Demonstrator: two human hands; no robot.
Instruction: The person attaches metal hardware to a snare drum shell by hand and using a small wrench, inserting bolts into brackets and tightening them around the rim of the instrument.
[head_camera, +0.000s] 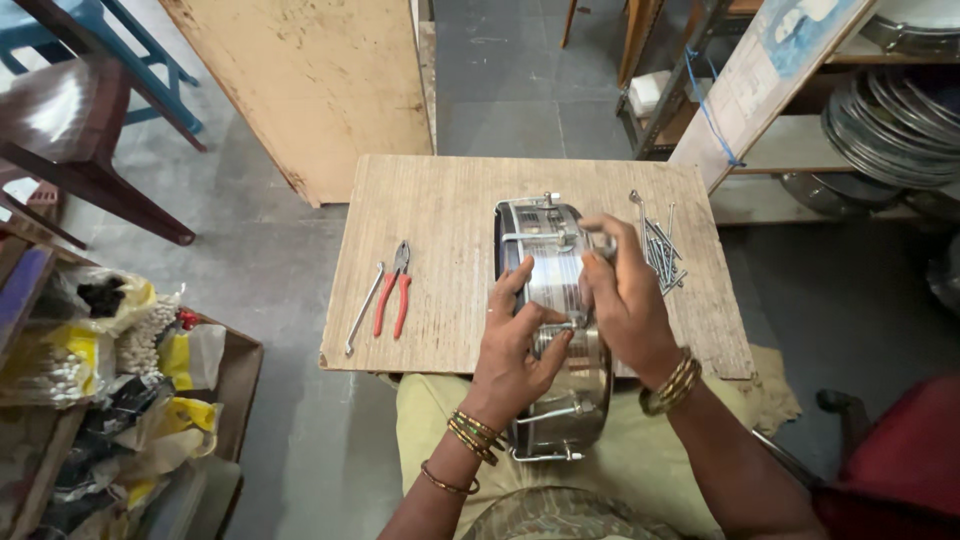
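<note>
A shiny metal drum shell (550, 290) stands on edge, leaning from my lap onto the wooden board (440, 220). My left hand (515, 345) grips its near side, fingers wrapped over the rim by a tension rod. My right hand (625, 295) rests on top of the shell, fingers pinched on a small metal fitting near the rim. Both wrists wear bangles.
Red-handled pliers (395, 290) and a thin metal spanner (362, 308) lie on the board's left. A pile of long metal rods (660, 250) lies at its right. A box of bagged parts (120, 360) sits left; stacked metal hoops (890, 120) fill shelves at right.
</note>
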